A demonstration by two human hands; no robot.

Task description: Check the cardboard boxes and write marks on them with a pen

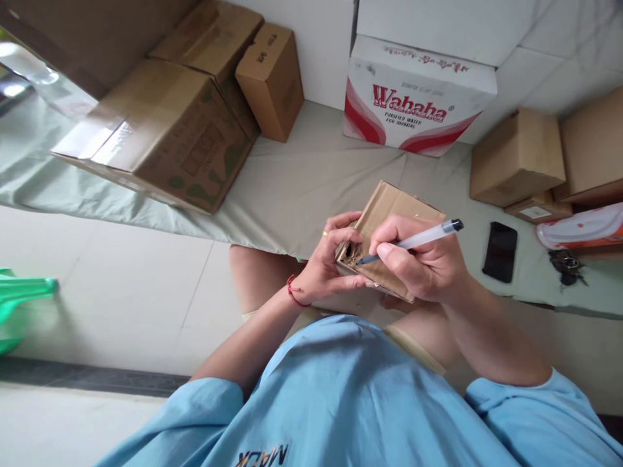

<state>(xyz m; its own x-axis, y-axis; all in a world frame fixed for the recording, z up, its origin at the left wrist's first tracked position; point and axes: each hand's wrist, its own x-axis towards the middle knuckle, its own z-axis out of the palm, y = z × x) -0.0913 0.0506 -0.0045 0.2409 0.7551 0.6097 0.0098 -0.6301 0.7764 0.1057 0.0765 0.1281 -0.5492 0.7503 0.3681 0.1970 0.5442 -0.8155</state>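
Note:
My left hand (335, 256) is closed around the left end of a small cardboard box (389, 204), with fingers over its far edge and the thumb along its near side. A ragged, torn hole (351, 251) shows in the cardboard close to those fingers. My right hand (416, 256) pinches a pen (428, 235) with a clear barrel and a black end. The pen's dark tip points down at the edge of the torn hole; whether it touches cannot be told. Part of the box is hidden beneath my right hand.
Large cardboard cartons (160, 123) and a smaller carton (272, 81) stand at the left on the cloth-covered surface (277, 201). A Wahaha water box (418, 97) is at the back. On the right are brown boxes (518, 155), a phone (500, 251) and keys (568, 264).

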